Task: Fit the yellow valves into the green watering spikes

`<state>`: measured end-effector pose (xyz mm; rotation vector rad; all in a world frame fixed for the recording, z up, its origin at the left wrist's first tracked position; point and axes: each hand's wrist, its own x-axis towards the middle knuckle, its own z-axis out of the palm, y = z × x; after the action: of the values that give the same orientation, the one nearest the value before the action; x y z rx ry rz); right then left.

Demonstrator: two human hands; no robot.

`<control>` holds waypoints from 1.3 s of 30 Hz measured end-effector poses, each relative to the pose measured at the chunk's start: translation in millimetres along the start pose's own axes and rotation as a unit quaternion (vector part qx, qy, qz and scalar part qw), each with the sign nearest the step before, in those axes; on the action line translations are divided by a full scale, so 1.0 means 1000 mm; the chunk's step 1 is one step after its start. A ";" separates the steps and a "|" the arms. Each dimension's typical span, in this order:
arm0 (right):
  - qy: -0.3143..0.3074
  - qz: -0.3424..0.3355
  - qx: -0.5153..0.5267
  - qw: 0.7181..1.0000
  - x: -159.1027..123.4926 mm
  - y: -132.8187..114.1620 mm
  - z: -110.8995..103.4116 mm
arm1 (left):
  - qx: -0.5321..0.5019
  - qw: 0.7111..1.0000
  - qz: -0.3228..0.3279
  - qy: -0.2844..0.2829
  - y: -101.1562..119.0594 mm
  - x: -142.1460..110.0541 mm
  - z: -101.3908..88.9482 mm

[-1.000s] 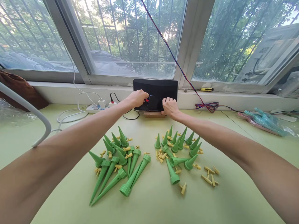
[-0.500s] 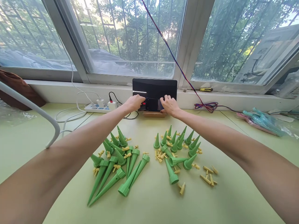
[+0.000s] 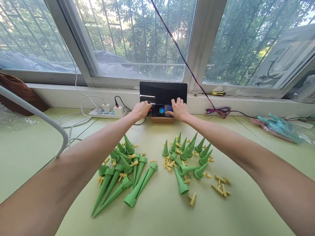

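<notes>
Both my arms reach to the far edge of the pale green table (image 3: pixel 159 213). A phone (image 3: pixel 161 110) lies sideways there with its screen lit, leaning against a dark tablet (image 3: pixel 163 92) on a small wooden stand (image 3: pixel 162 120). My left hand (image 3: pixel 141 109) is closed round the phone's left end, where a red plug sits. My right hand (image 3: pixel 179 109) rests on its right end with fingers spread over the screen. Closer to me lie a pile of long green spikes (image 3: pixel 123 173) and a group of short green cones (image 3: pixel 189 154) with small yellow parts (image 3: pixel 220 187).
A white power strip (image 3: pixel 105 113) with plugs and white cables lies at the back left. A red-blue wire (image 3: pixel 219 112) runs down from the window to a coil. Teal plastic bags (image 3: pixel 280 127) lie at the right, a white curved tube (image 3: pixel 36 114) at the left.
The phone came down from being held up in front of the tablet to rest on the stand, and its screen lit up. My right fingers spread over it.
</notes>
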<state>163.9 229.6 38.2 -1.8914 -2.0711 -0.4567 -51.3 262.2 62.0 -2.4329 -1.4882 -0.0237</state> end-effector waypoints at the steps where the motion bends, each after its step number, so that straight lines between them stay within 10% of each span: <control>1: 0.001 0.008 0.002 1.000 0.002 0.000 0.000 | 0.000 1.000 0.001 -0.002 0.000 0.000 0.000; 15: -0.069 0.068 0.005 0.995 -0.013 0.077 -0.026 | -0.036 0.998 0.003 0.050 0.030 -0.012 -0.006; 22: 0.045 -0.012 0.092 0.995 -0.055 0.056 -0.057 | -0.167 0.970 0.013 0.175 0.054 -0.051 -0.043; 28: 0.231 -0.139 0.271 0.924 -0.139 0.008 -0.110 | -0.336 0.890 0.044 0.305 0.090 -0.138 -0.079; 35: 0.265 -0.322 0.292 0.861 -0.237 -0.045 -0.093 | -0.402 0.821 0.017 0.405 0.140 -0.204 -0.038; 39: 0.257 -0.311 0.300 0.865 -0.254 -0.052 -0.058 | -0.414 0.801 -0.023 0.432 0.150 -0.207 -0.007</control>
<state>134.7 -28.2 -18.9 -0.6380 -2.0577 -0.3347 -16.0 16.8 0.0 -2.2791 -1.1618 -1.8609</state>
